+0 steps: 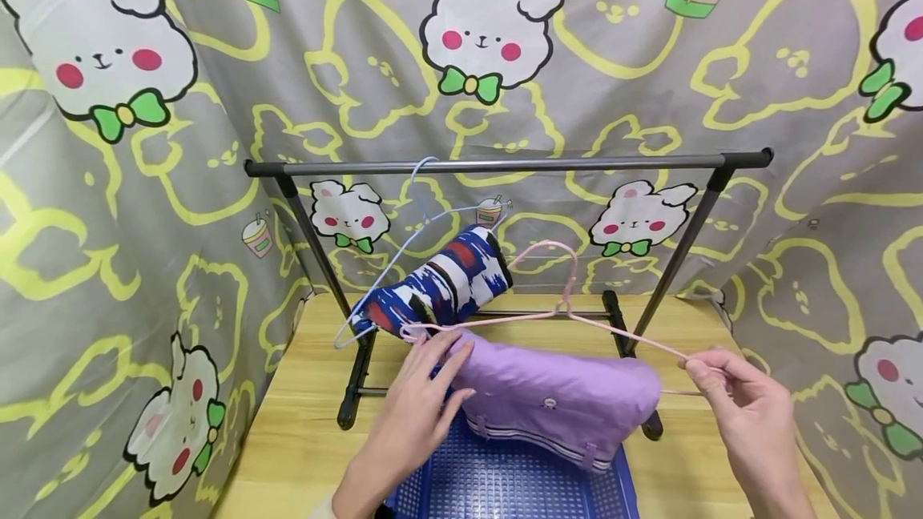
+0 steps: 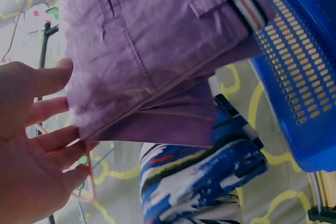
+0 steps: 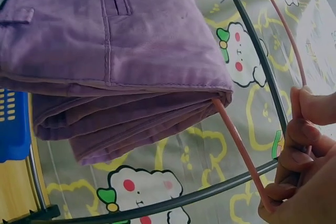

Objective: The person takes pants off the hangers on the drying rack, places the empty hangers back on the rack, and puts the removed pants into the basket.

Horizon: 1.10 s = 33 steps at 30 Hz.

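Purple garment (image 1: 530, 379): folded over the lower bar of a pink hanger (image 1: 564, 307), held up above the back part of a blue basket (image 1: 497, 479); a striped band with loops runs along its lower front edge, and a small round mark shows on its front.
Pink hanger: hook upward and apart from the rail; its left end pokes out past the cloth, while on the right both wires run on bare to the hand.
Right hand (image 1: 750, 407): fingers curled round the hanger's right end, gripping it — thumb and forefinger pinch the upper wire.
Left hand (image 1: 421, 395): fingers spread and fairly straight, touching the garment's left end; the thumb stands apart from them.
Patterned garment (image 1: 450, 275): blue, white and red, folded on a light blue hanger (image 1: 390, 266), behind and to the left of the purple one.
Light blue hanger: hooked over the rail, hanging tilted.
Rack (image 1: 577, 164): dark metal — one top rail on two slanting legs, standing on a wooden table (image 1: 288, 423).
Curtain (image 1: 613, 110): grey with yellow outlines and white cartoon animals, behind and at both sides.
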### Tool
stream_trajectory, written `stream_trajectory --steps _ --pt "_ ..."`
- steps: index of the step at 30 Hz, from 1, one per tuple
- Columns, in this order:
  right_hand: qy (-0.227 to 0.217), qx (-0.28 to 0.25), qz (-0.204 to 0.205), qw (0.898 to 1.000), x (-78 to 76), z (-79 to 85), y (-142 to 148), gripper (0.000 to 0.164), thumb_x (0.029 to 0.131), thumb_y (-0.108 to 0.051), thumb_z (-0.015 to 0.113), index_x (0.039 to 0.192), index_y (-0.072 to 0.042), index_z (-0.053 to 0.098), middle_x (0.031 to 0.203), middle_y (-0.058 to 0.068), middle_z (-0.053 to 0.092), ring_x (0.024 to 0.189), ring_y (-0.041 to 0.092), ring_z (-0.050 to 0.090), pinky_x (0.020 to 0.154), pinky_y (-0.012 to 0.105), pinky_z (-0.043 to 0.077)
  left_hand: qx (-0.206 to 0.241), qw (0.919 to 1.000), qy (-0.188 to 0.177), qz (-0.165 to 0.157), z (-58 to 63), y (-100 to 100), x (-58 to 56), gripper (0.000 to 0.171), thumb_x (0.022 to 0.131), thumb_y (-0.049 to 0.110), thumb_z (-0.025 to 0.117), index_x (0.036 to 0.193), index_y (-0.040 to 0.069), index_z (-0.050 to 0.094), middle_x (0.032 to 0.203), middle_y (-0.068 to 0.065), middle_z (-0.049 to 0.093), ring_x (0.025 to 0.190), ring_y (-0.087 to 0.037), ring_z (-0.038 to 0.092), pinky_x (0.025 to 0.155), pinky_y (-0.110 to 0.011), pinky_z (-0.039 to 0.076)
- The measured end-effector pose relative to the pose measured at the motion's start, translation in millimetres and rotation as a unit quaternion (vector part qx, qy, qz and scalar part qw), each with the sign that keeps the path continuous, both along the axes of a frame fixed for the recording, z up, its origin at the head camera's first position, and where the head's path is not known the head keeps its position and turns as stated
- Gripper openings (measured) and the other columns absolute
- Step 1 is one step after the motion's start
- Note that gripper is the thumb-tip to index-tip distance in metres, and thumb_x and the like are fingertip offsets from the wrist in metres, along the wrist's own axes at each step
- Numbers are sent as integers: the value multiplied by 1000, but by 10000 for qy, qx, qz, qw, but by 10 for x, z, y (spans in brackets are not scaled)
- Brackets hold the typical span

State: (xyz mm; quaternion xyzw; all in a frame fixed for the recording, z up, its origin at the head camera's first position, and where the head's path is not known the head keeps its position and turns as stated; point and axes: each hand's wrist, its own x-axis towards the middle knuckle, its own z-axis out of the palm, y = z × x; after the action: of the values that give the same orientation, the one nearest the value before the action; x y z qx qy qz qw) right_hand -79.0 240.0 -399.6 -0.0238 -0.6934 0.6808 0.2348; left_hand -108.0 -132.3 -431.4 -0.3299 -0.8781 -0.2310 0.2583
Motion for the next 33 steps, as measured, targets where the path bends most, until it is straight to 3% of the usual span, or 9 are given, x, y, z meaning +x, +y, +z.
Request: stream_trajectory --steps 6,11,14,18,22,27,33 --pt "41 335 237 9991 -19 1 -36 3 92 13 66 93 13 69 82 -1 60 77 9 48 64 19 39 -647 9977 -148 168 -6 46 -86 60 93 35 74 144 8 58 142 -10 59 134 -27 53 115 -55 34" --pt "54 295 443 9986 -34 -10 -71 4 93 13 66 92 12 69 87 -1 65 78 8 51 66 18 41 -775 9962 -310 242 -3 69 -88 61 86 42 78 137 10 64 135 -7 65 128 -26 58 110 -53 40" --pt "104 282 531 9981 -41 -11 -86 4 93 13 66 92 11 69 87 0 65 77 9 52 66 18 41 -750 9964 -365 175 -2 88 -93 53 85 41 79 128 11 67 123 -2 69 121 -23 62 106 -47 44" --pt "37 768 537 9956 -45 -5 -103 5 93 10 67 92 8 71 85 1 65 74 10 50 66 21 39 -638 9977 -227 74 -25 89 -100 33 85 26 82 114 14 71 104 4 70 107 -19 66 97 -40 50" --pt "216 1619 590 9848 -67 -7 -112 10 92 12 67 91 4 72 83 1 64 75 11 51 69 22 40 -458 9988 -173 -76 -63 58 -94 25 84 16 81 108 15 73 96 6 72 95 -17 67 85 -37 54" --pt "794 2573 628 9610 -109 -26 -112 21 88 16 68 92 -4 72 83 -3 62 80 8 51 76 18 40 -171 9989 -311 -295 -89 17 -82 21 89 13 76 110 13 73 97 5 72 93 -17 68 80 -37 55" --pt "1146 2883 585 9488 -116 -43 -127 26 87 18 69 94 -6 72 85 -3 66 78 5 51 73 17 40 38 9987 -367 -341 -100 -14 -54 31 86 0 74 115 11 75 104 2 74 98 -17 69 83 -37 57"
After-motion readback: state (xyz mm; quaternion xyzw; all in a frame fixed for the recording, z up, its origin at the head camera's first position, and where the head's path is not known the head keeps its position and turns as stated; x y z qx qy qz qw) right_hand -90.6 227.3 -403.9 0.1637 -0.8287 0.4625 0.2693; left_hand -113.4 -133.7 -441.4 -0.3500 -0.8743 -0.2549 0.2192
